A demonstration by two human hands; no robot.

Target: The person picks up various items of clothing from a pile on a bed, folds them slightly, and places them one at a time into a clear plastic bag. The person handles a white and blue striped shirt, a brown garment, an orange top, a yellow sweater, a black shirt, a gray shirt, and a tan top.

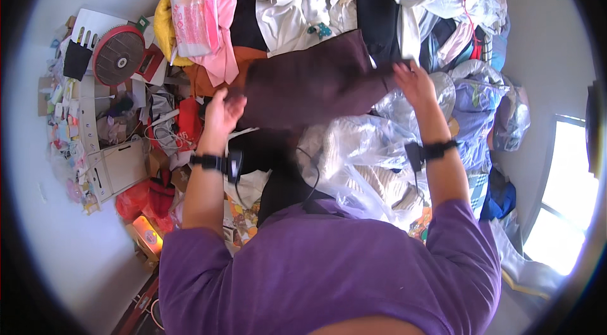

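A dark maroon garment [306, 82] is stretched out between my two hands over the pile of clothes, partly smeared by motion. My left hand [224, 112] is closed at its left end, where a narrow, sleeve-like part seems to reach the fingers. At the right, my right hand [416, 85] grips another narrow end of it with bent fingers. The cloth hangs loose in the middle, and its exact kind cannot be made out. Each wrist wears a black strap with a small device.
White ruffled fabric [303, 0] and mixed clothes lie piled beyond. Clear plastic bags [373, 139] with knitwear sit near my right forearm. At left are a pink package [196, 18], a round fan [119, 55] and a cluttered white cabinet [123, 167]. A bright window [563, 196] is at right.
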